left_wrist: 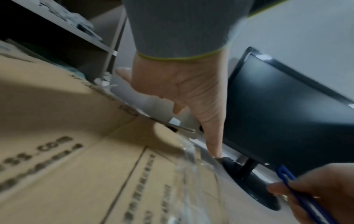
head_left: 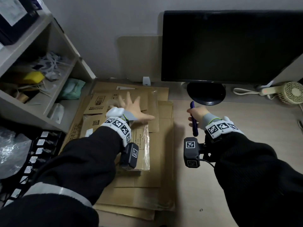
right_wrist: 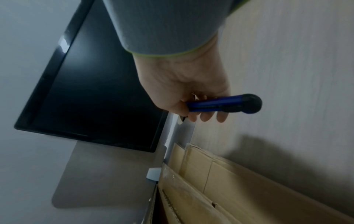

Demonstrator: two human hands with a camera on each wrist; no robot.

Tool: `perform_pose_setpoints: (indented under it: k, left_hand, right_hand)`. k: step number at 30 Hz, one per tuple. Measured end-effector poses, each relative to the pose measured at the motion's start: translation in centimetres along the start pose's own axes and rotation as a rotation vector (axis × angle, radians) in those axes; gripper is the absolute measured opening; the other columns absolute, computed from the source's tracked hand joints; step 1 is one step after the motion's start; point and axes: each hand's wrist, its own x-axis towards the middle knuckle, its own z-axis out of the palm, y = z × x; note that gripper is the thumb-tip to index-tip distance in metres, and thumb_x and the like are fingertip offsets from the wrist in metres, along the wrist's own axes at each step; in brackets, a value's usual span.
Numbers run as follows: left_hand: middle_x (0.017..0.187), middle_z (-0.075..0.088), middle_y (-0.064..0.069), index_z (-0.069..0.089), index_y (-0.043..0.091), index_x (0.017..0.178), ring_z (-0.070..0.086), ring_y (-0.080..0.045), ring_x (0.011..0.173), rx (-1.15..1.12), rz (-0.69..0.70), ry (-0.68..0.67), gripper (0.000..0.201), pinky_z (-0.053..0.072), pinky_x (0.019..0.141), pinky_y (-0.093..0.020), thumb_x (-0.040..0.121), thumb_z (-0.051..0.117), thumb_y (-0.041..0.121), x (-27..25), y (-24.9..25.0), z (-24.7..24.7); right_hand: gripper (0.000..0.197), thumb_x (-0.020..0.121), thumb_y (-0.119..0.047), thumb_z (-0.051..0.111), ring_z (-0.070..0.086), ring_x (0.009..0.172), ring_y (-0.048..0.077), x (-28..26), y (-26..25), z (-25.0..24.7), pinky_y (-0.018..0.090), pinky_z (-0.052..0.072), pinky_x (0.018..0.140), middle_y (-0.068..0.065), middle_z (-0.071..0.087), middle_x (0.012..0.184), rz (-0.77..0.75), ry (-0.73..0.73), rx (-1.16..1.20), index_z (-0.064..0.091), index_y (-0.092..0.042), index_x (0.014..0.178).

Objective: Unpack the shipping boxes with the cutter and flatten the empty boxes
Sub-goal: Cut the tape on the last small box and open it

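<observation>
Two hands | left hand [head_left: 131,107] fingers splayed over flattened boxes [head_left: 147,169] | right hand [head_left: 197,114] grips cutter [head_left: 194,123]

Flattened boxes [head_left: 141,161] stacked; blue cutter [head_left: 194,118] seemingly closed.

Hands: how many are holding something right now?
1. The right hand grips the blue cutter above the desk; the left hand is spread open over the flattened boxes, holding nothing.

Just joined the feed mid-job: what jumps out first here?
The left hand is spread open over a stack of flattened boxes on the desk. The right hand grips a blue cutter beside the stack, in front of a big dark monitor.
</observation>
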Motion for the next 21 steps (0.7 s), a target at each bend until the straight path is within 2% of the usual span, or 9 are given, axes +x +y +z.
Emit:
perform_pose_setpoints:
  k: [3,6,8,10,11,13,16,18,21]
  left_hand:
    - [0.155,-0.03,-0.005,-0.012,0.034,0.151,-0.026,-0.046,0.139,0.032,-0.055,-0.182,0.13,0.001,0.112,-0.067,0.058,0.065,0.081,1.3,-0.8,1.3]
    - [0.153,-0.034,-0.005,-0.024,0.03,0.147,-0.028,-0.052,0.135,0.106,-0.016,-0.228,0.14,-0.001,0.11,-0.068,0.054,0.068,0.08,2.2,-0.7,3.4]
    - [0.152,-0.036,-0.007,-0.027,0.028,0.146,-0.029,-0.055,0.132,0.126,0.002,-0.223,0.143,0.0,0.109,-0.071,0.054,0.071,0.077,3.2,-0.6,4.7]
    - [0.153,-0.034,-0.007,-0.025,0.027,0.147,-0.029,-0.055,0.132,0.129,0.025,-0.216,0.144,0.002,0.108,-0.072,0.054,0.075,0.072,3.9,-0.3,5.0]
    - [0.154,-0.031,-0.007,-0.023,0.027,0.148,-0.028,-0.055,0.133,0.131,0.045,-0.22,0.145,0.004,0.108,-0.072,0.052,0.077,0.07,4.4,-0.1,5.0]
    - [0.156,-0.027,-0.007,-0.018,0.028,0.15,-0.025,-0.055,0.134,0.149,0.113,-0.218,0.148,0.01,0.107,-0.073,0.046,0.079,0.07,4.8,0.5,4.7]
    - [0.157,-0.018,-0.005,-0.007,0.03,0.149,-0.012,-0.053,0.139,0.207,0.117,-0.198,0.154,0.023,0.101,-0.075,0.026,0.069,0.083,5.6,0.8,4.7]
    - [0.154,-0.007,-0.005,0.0,0.03,0.147,0.001,-0.051,0.137,0.257,0.099,-0.159,0.152,0.033,0.095,-0.072,0.023,0.072,0.083,5.8,0.9,4.8]
    - [0.151,0.001,-0.004,0.002,0.03,0.145,0.005,-0.049,0.135,0.285,0.091,-0.122,0.149,0.036,0.093,-0.071,0.026,0.075,0.08,5.7,0.9,4.7]
  right_hand:
    - [0.013,0.096,-0.011,0.044,0.057,0.084,0.029,1.7,0.3,0.5,0.041,0.047,0.076,0.009,0.053,0.075,0.004,0.029,-0.104,0.05,-0.007,0.107]
    - [0.012,0.092,-0.005,0.047,0.058,0.096,0.032,3.5,0.3,1.2,0.045,0.052,0.087,0.016,0.057,0.096,0.016,0.044,-0.127,0.05,-0.006,0.103]
    - [0.022,0.091,-0.001,0.049,0.054,0.093,0.03,5.3,0.5,1.8,0.049,0.05,0.094,0.016,0.052,0.1,0.008,0.048,-0.151,0.049,-0.004,0.114]
    - [0.031,0.09,0.0,0.049,0.052,0.088,0.028,6.2,0.3,2.2,0.043,0.05,0.087,0.015,0.049,0.097,-0.028,0.057,-0.21,0.047,0.001,0.121]
    - [0.031,0.09,0.001,0.049,0.05,0.086,0.027,6.8,0.2,2.5,0.037,0.048,0.08,0.014,0.048,0.095,-0.049,0.067,-0.242,0.047,0.003,0.121]
    - [0.028,0.09,-0.001,0.05,0.048,0.082,0.025,7.1,0.1,2.7,0.035,0.042,0.071,0.014,0.047,0.091,-0.08,0.077,-0.283,0.05,0.007,0.117]
    - [0.016,0.093,-0.012,0.052,0.058,0.088,0.029,8.5,0.1,3.5,0.037,0.048,0.078,0.016,0.057,0.094,-0.047,0.062,-0.349,0.059,-0.001,0.103]
    - [0.024,0.095,-0.019,0.052,0.061,0.1,0.034,9.2,0.4,3.4,0.039,0.047,0.088,0.019,0.062,0.103,-0.028,0.067,-0.383,0.062,-0.001,0.108]
    - [0.027,0.098,-0.025,0.048,0.061,0.099,0.034,9.8,0.5,2.9,0.033,0.041,0.077,0.02,0.06,0.097,-0.012,0.125,-0.433,0.064,-0.004,0.094]
